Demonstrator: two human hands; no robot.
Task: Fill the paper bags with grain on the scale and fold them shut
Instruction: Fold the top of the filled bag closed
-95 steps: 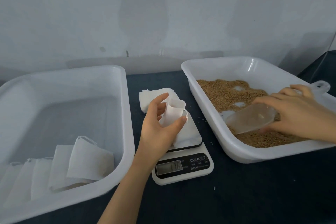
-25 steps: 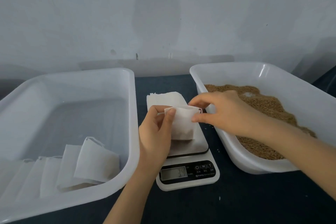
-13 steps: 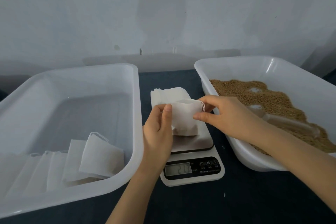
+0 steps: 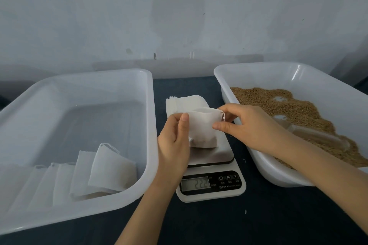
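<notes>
While atop scale point(image 4: 217, 155), bag point(image 4: 201, 125) in left hand point(image 4: 174, 141)

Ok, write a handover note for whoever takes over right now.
Left hand pinches the paper bag top left; right hand pinches it top right.
The bag stands on the scale, display showing 222; scoop lies in the grain tray.
Done: several bags lying in the left tray.
Left: fold this bag shut, move it over, fill the spare bags behind the scale.
</notes>
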